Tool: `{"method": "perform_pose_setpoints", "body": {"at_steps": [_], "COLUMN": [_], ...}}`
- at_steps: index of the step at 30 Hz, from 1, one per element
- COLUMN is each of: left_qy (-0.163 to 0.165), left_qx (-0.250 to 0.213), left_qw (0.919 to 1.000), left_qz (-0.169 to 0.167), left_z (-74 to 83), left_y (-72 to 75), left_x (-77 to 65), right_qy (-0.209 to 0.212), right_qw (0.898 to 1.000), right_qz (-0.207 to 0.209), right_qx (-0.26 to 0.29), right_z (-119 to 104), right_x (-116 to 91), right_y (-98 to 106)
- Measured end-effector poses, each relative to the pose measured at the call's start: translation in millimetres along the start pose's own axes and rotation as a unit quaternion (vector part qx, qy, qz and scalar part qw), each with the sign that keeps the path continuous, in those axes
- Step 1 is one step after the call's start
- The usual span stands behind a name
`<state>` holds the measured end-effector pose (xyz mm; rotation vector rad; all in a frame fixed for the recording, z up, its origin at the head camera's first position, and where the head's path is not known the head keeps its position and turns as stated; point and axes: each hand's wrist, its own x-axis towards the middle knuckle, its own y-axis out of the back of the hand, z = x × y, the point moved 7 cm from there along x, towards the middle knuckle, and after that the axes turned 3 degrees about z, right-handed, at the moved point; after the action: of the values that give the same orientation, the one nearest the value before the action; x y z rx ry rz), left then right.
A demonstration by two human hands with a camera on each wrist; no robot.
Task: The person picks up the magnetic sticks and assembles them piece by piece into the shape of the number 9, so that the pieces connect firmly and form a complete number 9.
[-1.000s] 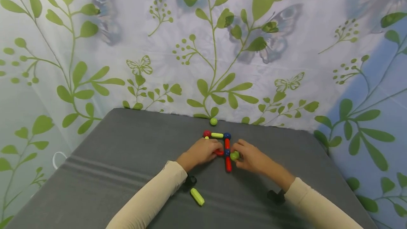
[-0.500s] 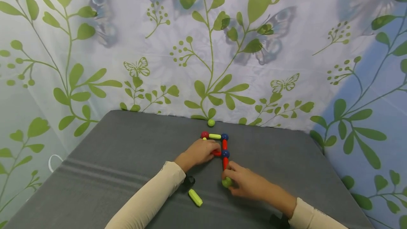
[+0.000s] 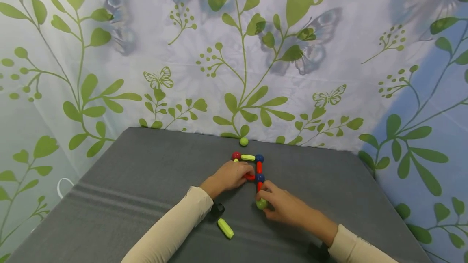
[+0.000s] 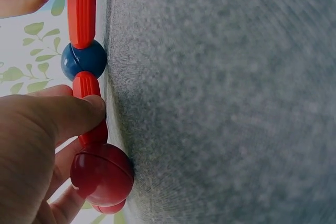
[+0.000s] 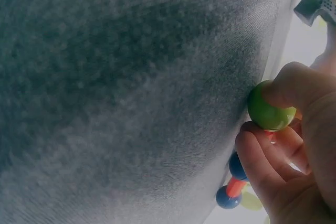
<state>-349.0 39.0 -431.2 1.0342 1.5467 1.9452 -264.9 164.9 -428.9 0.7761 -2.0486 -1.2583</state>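
In the head view my left hand [image 3: 230, 174] pinches a red magnetic rod [image 4: 86, 85] between thumb and fingers. That rod runs from a blue ball [image 4: 84, 61] to a red ball [image 4: 102, 177] under the hand. My right hand [image 3: 289, 207] holds a light green ball [image 5: 270, 109] at the near end of another red rod [image 4: 82, 11], which meets the same blue ball. Farther back, a red rod [image 3: 259, 167], a second blue ball [image 3: 259, 158], a yellow-green rod [image 3: 248, 158] and a far red ball [image 3: 236, 156] continue the frame. My left hand partly hides its left side.
A loose light green ball [image 3: 243, 141] lies by the back edge of the grey table [image 3: 175, 153]. One yellow-green rod [image 3: 225, 228] lies near my left forearm. Behind the table hangs a leaf-and-butterfly curtain [image 3: 204, 72].
My right hand has carried the green ball from beside the middle blue ball toward me, to the near end of the lower red rod. My left hand keeps its grip nearly in place.
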Motion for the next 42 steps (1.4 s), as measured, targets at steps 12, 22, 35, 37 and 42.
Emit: {"method": "perform_pose_setpoints", "body": {"at_steps": [12,22,35,37,42], "left_qy": [0.002,-0.022,-0.076,-0.083,-0.075], "left_qx": [-0.026,-0.098,-0.211,-0.205,-0.192], "left_qw": [0.9995,0.995,0.9725,0.9734,0.9772], "left_qz": [0.015,-0.004,-0.064,-0.06,-0.051], "left_z": [5.9,23.6,44.1,45.8,45.8], "left_y": [12.6,45.1,36.9,36.2,31.4], "left_x": [-13.6,-81.0,-133.1,-132.9,-127.9], "right_qy": [0.019,0.006,-0.023,-0.026,-0.028], "right_qw": [1.0,1.0,0.999,0.999,0.999], "right_qz": [0.015,0.011,0.031,0.031,0.038], "right_qx": [0.006,-0.005,-0.022,-0.024,-0.025], "right_z": [0.8,3.2,3.4,3.0,2.0], "right_x": [-1.4,-0.5,-3.6,-3.1,-2.5], "right_y": [-3.0,-2.5,-3.0,-3.0,-3.1]}}
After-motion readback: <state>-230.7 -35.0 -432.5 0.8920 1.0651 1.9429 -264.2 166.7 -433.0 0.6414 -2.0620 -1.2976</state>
